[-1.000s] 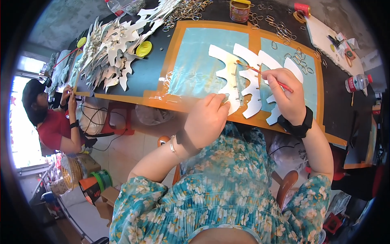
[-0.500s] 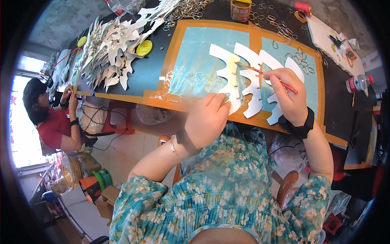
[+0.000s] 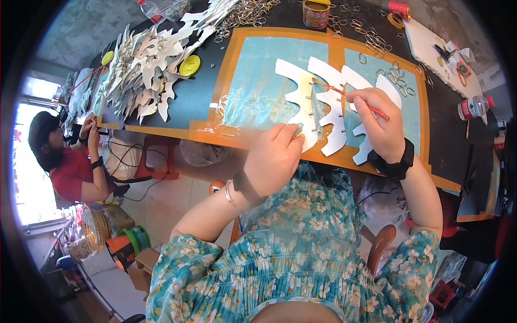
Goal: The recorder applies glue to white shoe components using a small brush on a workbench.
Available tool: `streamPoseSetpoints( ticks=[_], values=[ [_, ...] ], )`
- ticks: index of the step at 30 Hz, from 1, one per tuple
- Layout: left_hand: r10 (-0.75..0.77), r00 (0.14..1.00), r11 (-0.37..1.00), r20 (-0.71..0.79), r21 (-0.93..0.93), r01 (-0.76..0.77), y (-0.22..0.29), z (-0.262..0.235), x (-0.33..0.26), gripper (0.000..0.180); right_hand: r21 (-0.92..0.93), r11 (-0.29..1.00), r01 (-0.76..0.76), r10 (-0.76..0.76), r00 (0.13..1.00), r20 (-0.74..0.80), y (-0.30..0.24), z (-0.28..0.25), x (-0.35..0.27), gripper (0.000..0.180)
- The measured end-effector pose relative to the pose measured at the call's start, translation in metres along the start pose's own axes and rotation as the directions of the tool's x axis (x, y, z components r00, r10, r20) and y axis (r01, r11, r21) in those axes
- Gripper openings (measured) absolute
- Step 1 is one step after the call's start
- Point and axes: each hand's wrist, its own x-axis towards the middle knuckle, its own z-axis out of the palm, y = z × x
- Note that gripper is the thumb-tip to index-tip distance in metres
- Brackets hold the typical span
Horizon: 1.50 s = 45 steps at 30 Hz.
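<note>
My right hand (image 3: 381, 119) is closed round a thin red-handled paintbrush (image 3: 335, 89). The brush tip meets the inner edge of the leftmost white cut-out piece (image 3: 305, 105), a curved strip with scalloped notches. That piece has a yellowish tint along its upper middle. The fingers of my left hand (image 3: 273, 157) are bent together at its lower end, holding it against the blue sheet. Beside it lie more scalloped white pieces (image 3: 336, 141), side by side; my right hand partly hides the ones at the right.
A taped blue sheet (image 3: 253, 64) covers the near tabletop. Metal rings (image 3: 371, 40) lie at the far right, near an open tin (image 3: 316, 15). Stacked white cut-outs (image 3: 156, 64) and a yellow lid (image 3: 189, 65) sit left. A bottle (image 3: 475, 109) stands right. Another person (image 3: 67, 161) works at far left.
The brush tip has shifted slightly away from me along the leftmost piece's edge. My left hand stays in place on that piece.
</note>
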Motion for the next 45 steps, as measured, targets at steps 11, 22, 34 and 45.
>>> streamPoseSetpoints(
  ticks=[11, 22, 34, 45],
  values=[
    [-0.014, 1.0, 1.0, 0.004, -0.007, 0.014, 0.0, 0.0, 0.0, 0.025, 0.04, 0.999, 0.031, -0.032, 0.999, 0.038, -0.011, -0.005, -0.006, 0.015],
    [0.001, 1.0, 1.0, -0.008, -0.001, -0.001, -0.001, -0.001, -0.003, 0.027, 0.016, 0.989, 0.146, -0.145, 0.959, 0.244, -0.036, -0.013, -0.024, 0.011],
    [-0.03, 1.0, 0.999, -0.003, -0.021, 0.03, 0.001, -0.003, -0.007, 0.029, 0.026, 0.989, 0.148, -0.15, 0.955, 0.257, -0.038, -0.016, -0.03, 0.011],
    [0.0, 1.0, 1.0, 0.015, -0.004, 0.0, -0.002, -0.003, -0.004, 0.03, 0.045, 0.999, 0.026, -0.033, 0.986, 0.163, -0.03, -0.013, -0.034, 0.013]
  ],
)
